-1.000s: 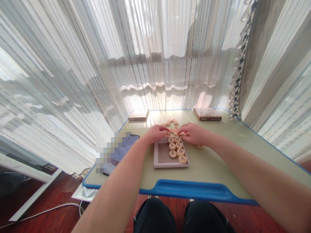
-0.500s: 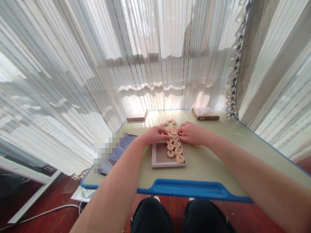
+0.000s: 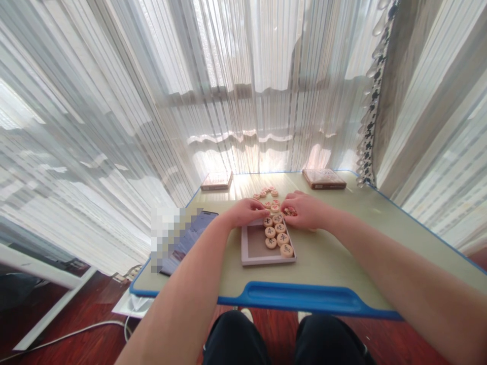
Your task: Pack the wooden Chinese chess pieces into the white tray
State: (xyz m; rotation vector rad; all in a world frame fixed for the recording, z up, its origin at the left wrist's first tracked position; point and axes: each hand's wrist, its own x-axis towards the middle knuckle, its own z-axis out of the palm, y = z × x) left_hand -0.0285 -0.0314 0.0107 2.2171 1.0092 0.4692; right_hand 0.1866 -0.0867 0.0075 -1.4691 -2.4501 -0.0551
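Observation:
A shallow pale box (image 3: 245, 249) lies on the table in front of me. Round wooden Chinese chess pieces (image 3: 280, 228) with black characters stand in two columns along its right side, face up. My left hand (image 3: 246, 211) is over the box's far edge, fingers curled together; whatever they pinch is too small to make out. To the right of that edge, my right hand (image 3: 305, 210) curls around several red-marked pieces (image 3: 290, 212), partly hidden by its fingers. Beyond the hands, more red-marked pieces (image 3: 274, 208) lie loose on the table.
The pale green table (image 3: 365, 243) has a blue edge and a blue front trough (image 3: 302, 298). Two flat boxes stand at the back, one left (image 3: 216, 180) and one right (image 3: 324, 179). A tablet-like screen (image 3: 192, 235) lies left, partly blurred out. Sheer curtains (image 3: 243, 116) hang behind.
The view has shifted slightly, so everything sits a little further right. My left fingertips uncover more of the black-marked piece at the box's far end. My right hand stays around the red-marked pieces.

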